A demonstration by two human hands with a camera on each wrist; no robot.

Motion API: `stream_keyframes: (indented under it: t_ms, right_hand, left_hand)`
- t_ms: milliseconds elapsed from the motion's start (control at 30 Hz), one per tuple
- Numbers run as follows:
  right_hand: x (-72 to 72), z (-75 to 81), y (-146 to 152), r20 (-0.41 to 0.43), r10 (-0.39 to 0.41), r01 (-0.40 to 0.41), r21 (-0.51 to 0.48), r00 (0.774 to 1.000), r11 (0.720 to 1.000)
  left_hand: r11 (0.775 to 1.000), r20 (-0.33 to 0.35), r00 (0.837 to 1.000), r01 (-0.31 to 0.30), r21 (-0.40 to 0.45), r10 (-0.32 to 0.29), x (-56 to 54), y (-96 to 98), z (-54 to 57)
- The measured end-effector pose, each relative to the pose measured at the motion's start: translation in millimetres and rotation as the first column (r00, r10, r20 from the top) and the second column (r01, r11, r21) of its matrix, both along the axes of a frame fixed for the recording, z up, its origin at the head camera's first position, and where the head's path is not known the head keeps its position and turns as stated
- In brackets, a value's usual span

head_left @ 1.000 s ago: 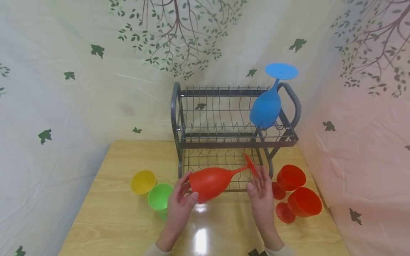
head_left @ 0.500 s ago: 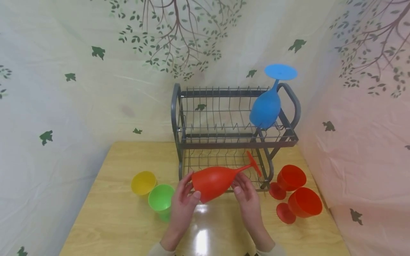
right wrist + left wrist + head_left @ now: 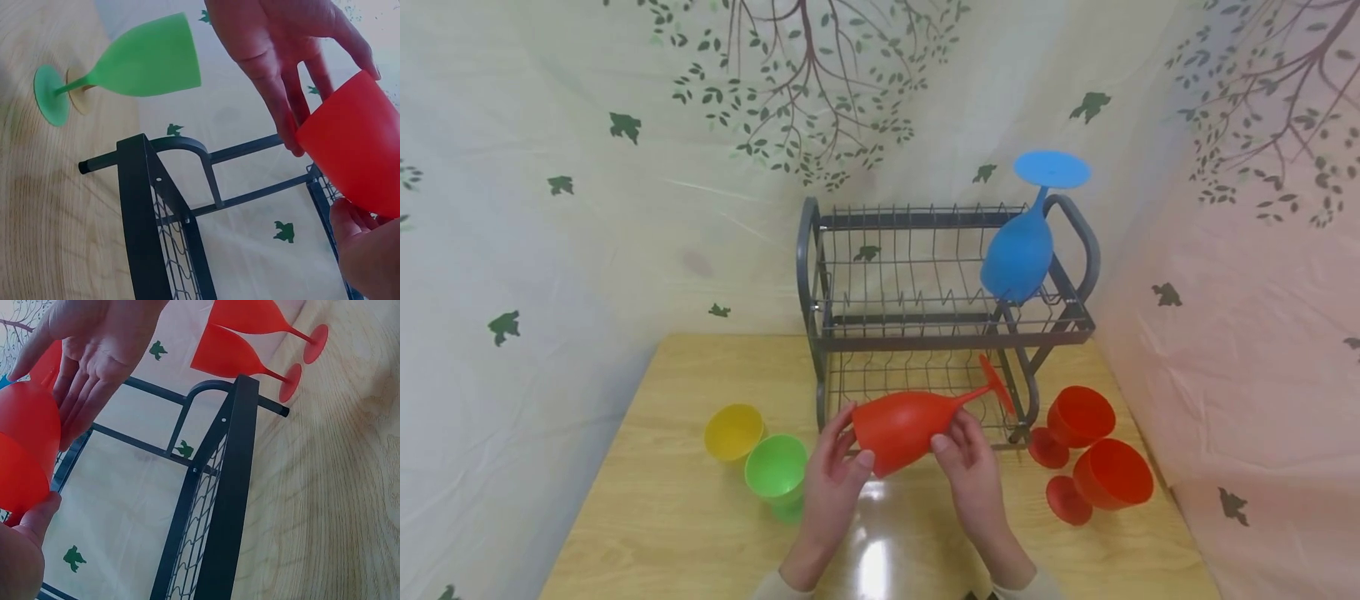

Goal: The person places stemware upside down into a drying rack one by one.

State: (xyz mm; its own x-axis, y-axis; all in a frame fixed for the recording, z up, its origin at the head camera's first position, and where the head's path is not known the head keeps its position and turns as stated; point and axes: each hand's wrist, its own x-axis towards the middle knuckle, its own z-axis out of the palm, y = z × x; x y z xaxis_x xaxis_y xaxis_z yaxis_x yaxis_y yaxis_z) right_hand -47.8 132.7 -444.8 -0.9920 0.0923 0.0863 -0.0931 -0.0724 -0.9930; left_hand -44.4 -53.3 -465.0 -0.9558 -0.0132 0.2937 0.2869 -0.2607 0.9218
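Note:
A red plastic wine glass point(image 3: 901, 427) lies tilted on its side in the air in front of the dish rack point(image 3: 955, 342), its foot pointing up and right. My left hand point(image 3: 832, 492) pinches its rim end, thumb in front and fingers behind. On the lower bowl near the stem, my right hand point(image 3: 976, 487) holds it with thumb and fingers. The right wrist view shows the red bowl point(image 3: 359, 150) between both hands. A blue wine glass point(image 3: 1021, 254) leans upside down at the right end of the rack's upper tier.
Two red wine glasses point(image 3: 1111, 473) stand on the right of the wooden table point(image 3: 647, 517). Left of my hands stand a green wine glass point(image 3: 777, 468) and a yellow one point(image 3: 733, 433). Patterned curtains point(image 3: 715, 208) hang behind and at the sides.
My right hand has moved left from beside the red glass's foot to the bowl near the stem. The glass has shifted slightly right; my left hand keeps its hold.

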Motion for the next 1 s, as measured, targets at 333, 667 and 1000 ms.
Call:
stream_keyframes:
  t_ms: [333, 667, 1000]
  right_hand:
    - [2.3, 3.9, 1, 0.022, -0.007, 0.008, -0.033, 1.0, 0.999]
    - [1.8, 12.8, 10, -0.023, -0.078, 0.076, -0.069, 0.997, 0.995]
    - [1.3, 24.4, 18, -0.083, -0.154, 0.147, -0.084, 0.985, 0.986]
  left_hand:
    - [0.998, -0.101, 0.993, 0.055, -0.036, -0.058, -0.1, 0.5, -0.3]
    - [0.948, -0.399, 0.917, -0.148, -0.281, 0.025, -6.1, -6.5, 14.9]
    - [0.899, -0.604, 0.794, -0.315, -0.305, 0.074, -16.9, -19.1, 41.2]
